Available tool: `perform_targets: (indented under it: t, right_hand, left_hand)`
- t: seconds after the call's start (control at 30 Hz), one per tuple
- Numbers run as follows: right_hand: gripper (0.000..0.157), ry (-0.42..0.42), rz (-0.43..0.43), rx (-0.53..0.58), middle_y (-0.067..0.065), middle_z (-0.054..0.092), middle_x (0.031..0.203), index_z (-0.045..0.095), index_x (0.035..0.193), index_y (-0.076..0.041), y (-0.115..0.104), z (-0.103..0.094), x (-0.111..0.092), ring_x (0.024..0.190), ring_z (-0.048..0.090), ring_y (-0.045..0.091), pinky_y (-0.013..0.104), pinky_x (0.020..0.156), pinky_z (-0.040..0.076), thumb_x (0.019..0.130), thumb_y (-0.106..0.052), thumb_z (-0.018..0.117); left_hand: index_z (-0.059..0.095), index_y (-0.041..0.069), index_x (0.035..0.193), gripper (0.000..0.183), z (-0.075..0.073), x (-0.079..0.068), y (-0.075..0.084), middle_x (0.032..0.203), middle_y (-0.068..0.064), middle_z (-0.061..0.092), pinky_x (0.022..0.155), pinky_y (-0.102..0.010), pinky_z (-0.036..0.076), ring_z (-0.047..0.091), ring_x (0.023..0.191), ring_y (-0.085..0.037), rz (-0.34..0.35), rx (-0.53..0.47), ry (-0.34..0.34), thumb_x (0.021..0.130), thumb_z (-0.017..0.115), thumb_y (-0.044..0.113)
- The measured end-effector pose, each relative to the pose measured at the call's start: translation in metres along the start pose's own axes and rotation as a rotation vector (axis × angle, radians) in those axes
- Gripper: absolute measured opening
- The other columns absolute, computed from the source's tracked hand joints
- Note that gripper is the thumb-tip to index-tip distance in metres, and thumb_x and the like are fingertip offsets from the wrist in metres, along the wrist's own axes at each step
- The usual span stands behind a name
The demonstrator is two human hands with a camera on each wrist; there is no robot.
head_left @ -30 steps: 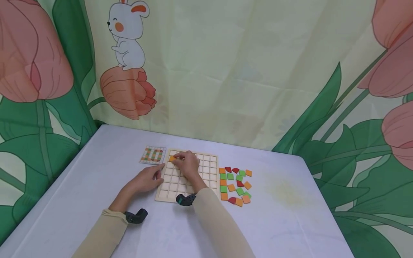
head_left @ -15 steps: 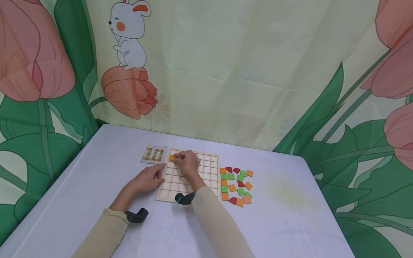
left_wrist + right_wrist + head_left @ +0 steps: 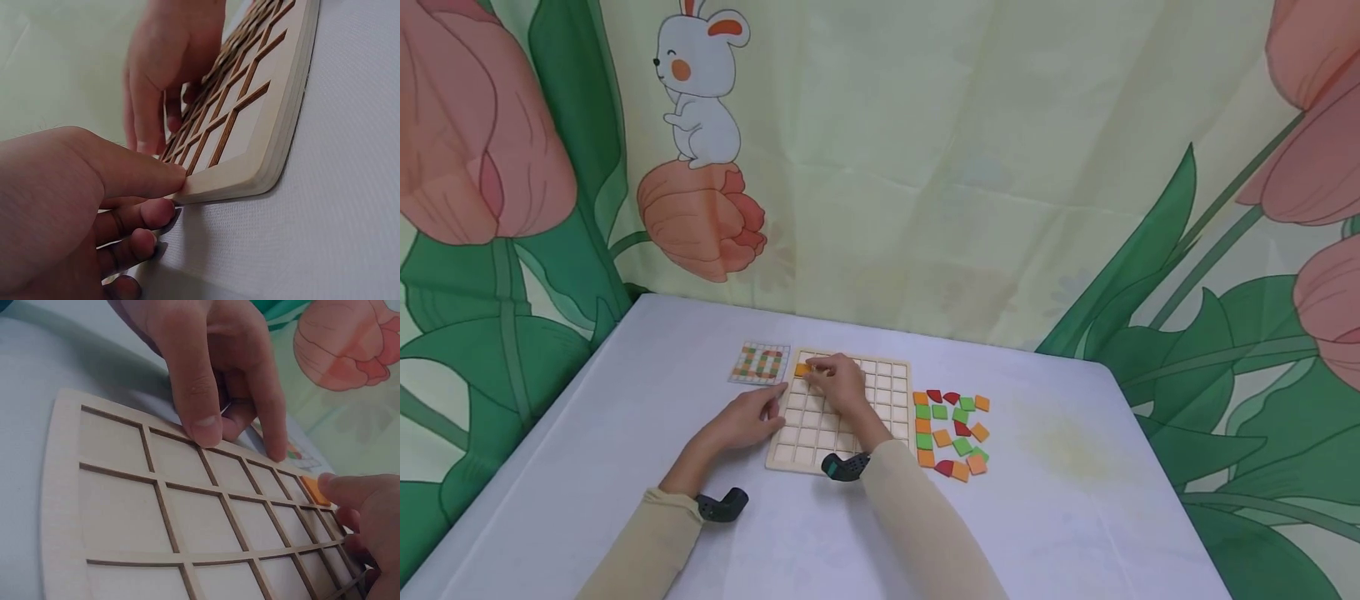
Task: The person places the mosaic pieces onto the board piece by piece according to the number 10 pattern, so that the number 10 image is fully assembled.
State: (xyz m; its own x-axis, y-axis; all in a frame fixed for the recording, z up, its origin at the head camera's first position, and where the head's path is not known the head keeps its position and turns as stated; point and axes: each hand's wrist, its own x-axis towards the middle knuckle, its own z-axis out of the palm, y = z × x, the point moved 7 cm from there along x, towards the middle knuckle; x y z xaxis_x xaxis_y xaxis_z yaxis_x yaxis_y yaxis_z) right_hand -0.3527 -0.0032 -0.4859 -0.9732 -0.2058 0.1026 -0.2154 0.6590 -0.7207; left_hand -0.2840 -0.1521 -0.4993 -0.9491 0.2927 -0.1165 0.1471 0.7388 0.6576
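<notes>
The wooden grid board point(image 3: 813, 437) lies flat on the table. At its left edge is my left hand point(image 3: 748, 419). In the left wrist view its thumb point(image 3: 147, 173) presses on the board's rim while the other fingers bend loosely beside the edge. My right hand point(image 3: 841, 383) reaches over the upper left of the grid. Its thumb and index finger pinch an orange square tile point(image 3: 802, 369) at a cell in the leftmost column. From the right wrist view, the orange tile point(image 3: 315, 490) lies at that cell, with a fingertip against it.
A printed pattern card point(image 3: 760, 363) lies left of the board. Loose orange, green and red tiles point(image 3: 942, 437) are spread along its right side. Black wrist devices point(image 3: 724, 505) are on both wrists. A flowered curtain point(image 3: 917, 183) hangs behind the white table point(image 3: 1052, 517).
The view shifts slightly. My right hand stays at the orange tile, its fingers hardly moving. My left hand keeps its place on the board's left edge.
</notes>
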Motion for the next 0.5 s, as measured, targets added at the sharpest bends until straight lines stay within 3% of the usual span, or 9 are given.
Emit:
perform_targets:
  t: [0.1,0.33,0.5]
  right_hand:
    - [0.026,-0.008,-0.004,0.036,-0.001,0.067,0.104,0.073,0.113,-0.022,0.003,-0.002,-0.002,0.095,0.061,0.015,0.03,0.081,0.047,0.089,-0.029,0.069]
    - [0.029,-0.038,-0.009,0.185,0.005,0.065,0.111,0.071,0.117,-0.015,0.005,-0.008,-0.007,0.101,0.061,0.02,0.03,0.084,0.051,0.09,-0.024,0.067]
    - [0.029,-0.046,-0.001,0.224,0.006,0.064,0.114,0.071,0.117,-0.015,0.01,-0.012,-0.009,0.104,0.062,0.021,0.033,0.087,0.052,0.09,-0.024,0.067]
  left_hand:
    - [0.037,-0.001,0.147,0.066,0.002,0.0,0.001,0.083,-0.001,0.052,0.057,-0.024,0.033,0.044,0.07,-0.014,-0.004,0.001,-0.006,0.089,0.064,0.014]
    - [0.037,-0.001,0.146,0.066,0.0,-0.001,0.003,0.083,-0.001,0.052,0.056,-0.024,0.033,0.044,0.068,-0.014,-0.007,-0.009,0.003,0.088,0.064,0.014]
    - [0.037,-0.001,0.146,0.066,-0.001,-0.002,0.003,0.083,-0.001,0.052,0.056,-0.025,0.033,0.043,0.069,-0.014,-0.009,-0.009,0.005,0.089,0.065,0.014]
